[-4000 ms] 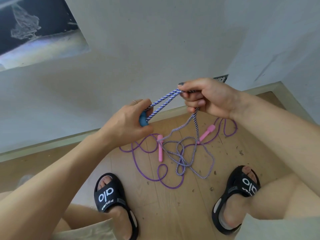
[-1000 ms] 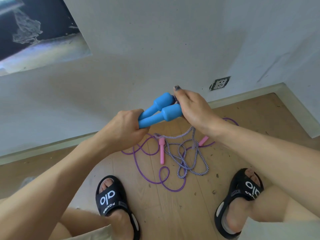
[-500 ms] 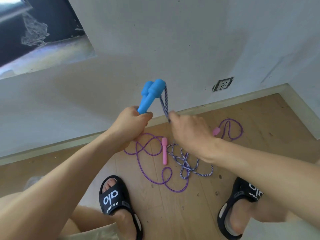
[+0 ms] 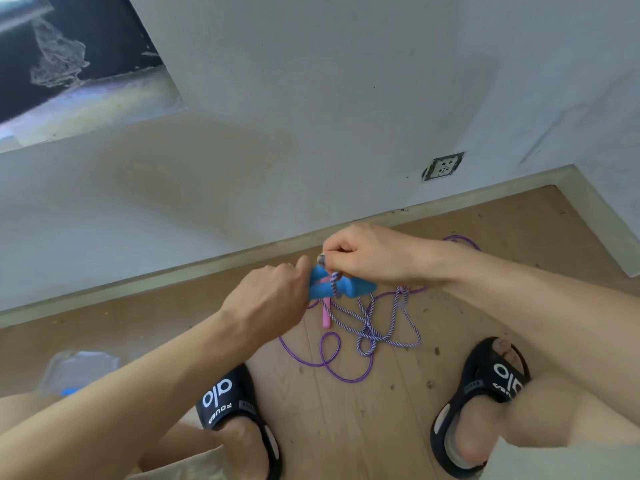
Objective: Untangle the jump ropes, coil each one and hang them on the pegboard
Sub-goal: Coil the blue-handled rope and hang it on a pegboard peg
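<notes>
My left hand [image 4: 268, 303] grips the two blue handles [image 4: 353, 288] of the striped blue-and-white jump rope [image 4: 375, 332], held side by side and pointing right. My right hand [image 4: 372, 254] pinches that striped cord just above the handles, where one turn lies across them. The remaining striped cord hangs down to a knotted tangle on the wooden floor. Beneath it lies the purple jump rope [image 4: 325, 358] in loose loops, with one pink handle [image 4: 326, 315] showing below the blue handles. No pegboard is in view.
My two feet in black sandals [image 4: 235, 407] [image 4: 485, 386] stand either side of the ropes. A white wall with a socket [image 4: 443, 166] and a baseboard runs behind. A clear plastic bag [image 4: 78, 370] lies on the floor at left.
The blue handles have swung down from upright to lying level. My right hand has risen above them, carrying the striped cord across them. More cord has left the floor.
</notes>
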